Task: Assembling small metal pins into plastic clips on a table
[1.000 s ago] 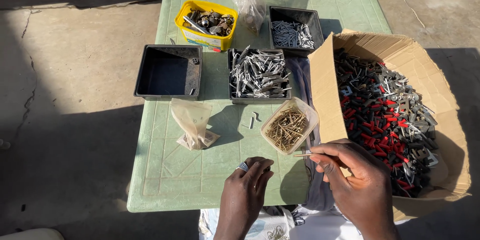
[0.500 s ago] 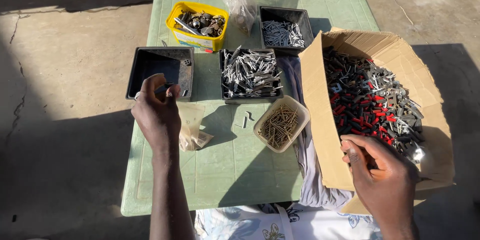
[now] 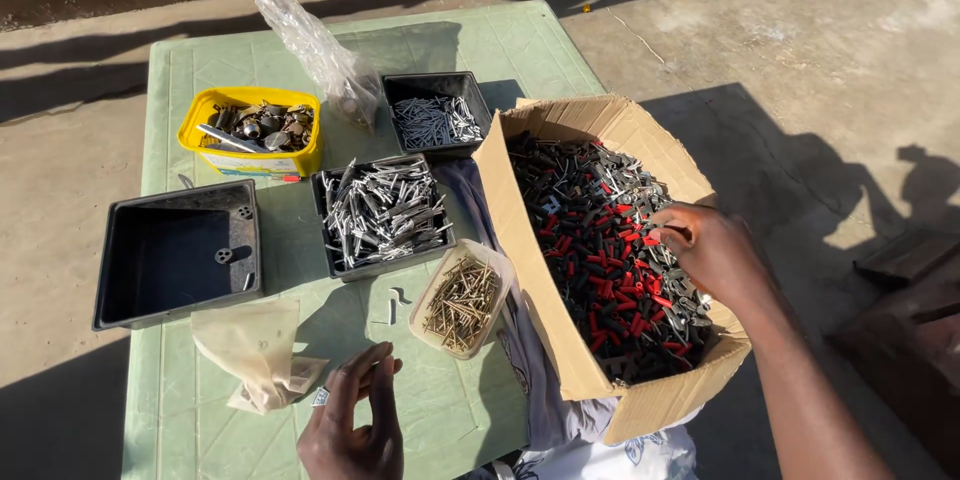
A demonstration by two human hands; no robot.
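Reaching into the open cardboard box (image 3: 540, 270), the right hand (image 3: 705, 250) lies palm down on the heap of red and black small parts (image 3: 600, 240), forearm running back to the lower right corner of the head view. Its fingers curl down into the pile with their tips buried among the pieces, so whether they pinch anything cannot be told.

The left hand (image 3: 355, 430) hovers low over the green table (image 3: 180, 70) at the bottom edge, fingers pointing away from the person, loosely bent and slightly apart, holding nothing that shows. A ring sits on one finger. Its wrist is cut off by the frame.

Just left of that hand lies a crumpled tan bag (image 3: 255, 350). Just beyond its fingertips and to the right stands a clear tub of brass-coloured screws (image 3: 462, 300), with two loose pale bits on the table beside it. Farther out are a black tray of silvery metal pieces (image 3: 385, 215), an empty-looking black tray (image 3: 175, 255) to the left with one small part inside, a yellow tub of mixed hardware (image 3: 255, 130), a black tray of grey screws (image 3: 435, 120) and a clear plastic bag (image 3: 315, 45).

A cloth under the box is partly covered. The box's near corner hangs past the table edge.
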